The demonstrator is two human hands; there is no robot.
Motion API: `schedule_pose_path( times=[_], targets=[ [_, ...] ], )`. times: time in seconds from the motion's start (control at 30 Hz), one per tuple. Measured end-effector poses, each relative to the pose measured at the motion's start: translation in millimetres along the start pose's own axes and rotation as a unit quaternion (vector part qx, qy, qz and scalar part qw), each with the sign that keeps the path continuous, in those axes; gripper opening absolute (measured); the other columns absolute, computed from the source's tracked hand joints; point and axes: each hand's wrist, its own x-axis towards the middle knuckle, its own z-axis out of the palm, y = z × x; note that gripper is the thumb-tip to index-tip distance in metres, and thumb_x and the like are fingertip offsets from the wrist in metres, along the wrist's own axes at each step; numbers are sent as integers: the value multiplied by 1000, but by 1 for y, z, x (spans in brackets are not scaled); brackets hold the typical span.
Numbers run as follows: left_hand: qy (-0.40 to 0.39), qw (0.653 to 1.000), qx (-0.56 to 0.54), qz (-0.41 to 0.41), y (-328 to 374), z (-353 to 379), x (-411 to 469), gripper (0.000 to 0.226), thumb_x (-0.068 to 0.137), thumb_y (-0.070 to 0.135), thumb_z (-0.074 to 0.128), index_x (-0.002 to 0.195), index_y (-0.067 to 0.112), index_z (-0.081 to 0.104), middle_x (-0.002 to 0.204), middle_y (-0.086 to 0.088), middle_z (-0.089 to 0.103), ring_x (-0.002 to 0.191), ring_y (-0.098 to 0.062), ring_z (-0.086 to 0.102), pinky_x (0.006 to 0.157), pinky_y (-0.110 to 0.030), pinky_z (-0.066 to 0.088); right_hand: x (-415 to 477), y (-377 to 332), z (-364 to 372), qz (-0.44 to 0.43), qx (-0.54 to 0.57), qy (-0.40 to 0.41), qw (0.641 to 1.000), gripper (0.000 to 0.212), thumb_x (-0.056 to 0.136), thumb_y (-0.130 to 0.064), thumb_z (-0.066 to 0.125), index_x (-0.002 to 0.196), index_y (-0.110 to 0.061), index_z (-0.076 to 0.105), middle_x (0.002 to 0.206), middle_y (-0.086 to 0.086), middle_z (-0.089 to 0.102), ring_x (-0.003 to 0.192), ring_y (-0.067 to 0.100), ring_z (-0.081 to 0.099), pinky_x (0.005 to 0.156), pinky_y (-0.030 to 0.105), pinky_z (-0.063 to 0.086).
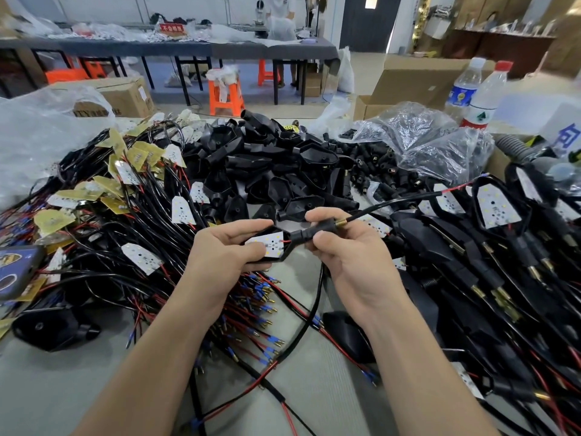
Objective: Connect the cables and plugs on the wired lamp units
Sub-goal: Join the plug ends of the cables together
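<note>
The left hand grips a black shell-shaped plastic lamp housing with a white LED board seated in it, held above the grey desk. The right hand pinches the black tubular plug with a brass collar at the housing's neck, its black sheathed cable trailing right. The step in hand looks like seating plug into housing. Next probably calls for a straight push along the neck while the left hand braces, without nipping the thin red wire. Beyond lie loose black empty housings and assembled units at right
</note>
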Motion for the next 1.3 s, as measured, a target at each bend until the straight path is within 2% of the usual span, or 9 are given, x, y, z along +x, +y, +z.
schedule_pose_path(
  times=[0.2,0.37,0.57,0.7,0.8,0.93,1.1,1.17,1.3],
  targets=[
    [26,999,21,34,-1,1,-1,49,88,-15,65,97,29,85,99,-9,81,88,-28,79,77,-32,65,2,4,0,-32,-68,58,995,36,80,12,63,91,-20,77,88,10,70,86,26,61,91,42,52],
    [-18,1000,-8,12,0,2,-1,46,91,-15,61,101,24,85,107,-9,80,93,-27,79,75,-29,63,1,5,2,-31,-29,50,998,39,86,21,57,93,-14,74,89,6,74,85,17,67,83,30,56],
    [-44,998,-40,-11,0,4,-2,43,95,-15,57,109,18,81,116,-7,78,104,-28,77,77,-28,63,0,4,2,-23,8,19,1000,35,88,20,56,98,-10,71,96,7,76,85,16,71,78,27,59],
    [-64,994,-76,-33,-1,7,-3,46,96,-15,53,104,20,83,116,-10,78,104,-27,77,78,-28,63,-2,7,4,1,-6,-17,1000,31,88,17,58,102,-7,72,103,12,76,93,22,71,89,38,59],
    [-65,995,-66,-37,-2,10,-3,51,96,-16,51,102,23,84,113,-9,79,103,-28,77,79,-28,63,-3,9,6,16,-24,-11,1000,29,88,16,59,106,-3,72,105,17,76,95,26,74,86,35,61],
    [-47,996,-70,-42,1,8,-3,46,96,-14,53,106,20,82,115,-8,78,103,-30,76,78,-30,63,-2,9,6,-2,-64,-2,998,28,88,16,59,107,-2,71,111,23,74,111,41,68,99,46,57],
    [-77,989,-95,-88,8,3,-3,32,99,4,56,126,9,73,121,-15,75,111,-30,74,84,-38,63,-2,6,16,-62,-74,-7,995,31,84,15,59,100,-8,73,107,20,74,100,30,68,96,44,55],
    [-85,987,-88,-102,11,3,-5,27,100,11,56,118,10,77,117,-16,76,105,-29,76,75,-33,63,-1,4,20,-64,-63,-5,996,32,84,13,58,97,-12,73,103,16,74,96,25,67,92,41,55],
    [-76,989,-78,-96,15,3,-9,22,85,25,67,95,18,85,101,-16,79,80,-22,78,64,-26,62,-1,-1,26,-54,-102,14,993,30,90,15,57,103,-9,71,100,14,74,93,24,67,100,52,52]
  ],
)
